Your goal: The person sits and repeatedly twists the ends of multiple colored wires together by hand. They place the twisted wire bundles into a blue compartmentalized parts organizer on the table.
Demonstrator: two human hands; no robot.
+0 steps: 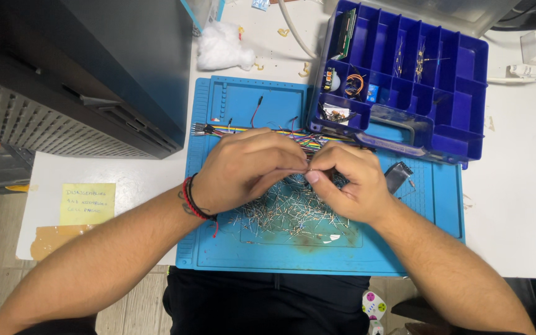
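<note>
Both hands meet over the middle of the blue mat (218, 248). The left hand (243, 170) and the right hand (348, 183) have their fingertips pinched together on something tiny between them, too small to make out, probably one of the thin metal pins. The heap of pins (286, 214) lies spread just beneath the hands, toward the mat's near edge. A bundle of coloured wires (231, 129) runs along behind them, and the blue parts box (448, 124) sits on the mat's far right corner. I'd guess a slipped pinch could drop the piece into the heap, where it would be hard to find, and a sweeping wrist could scatter pins off the near edge.
</note>
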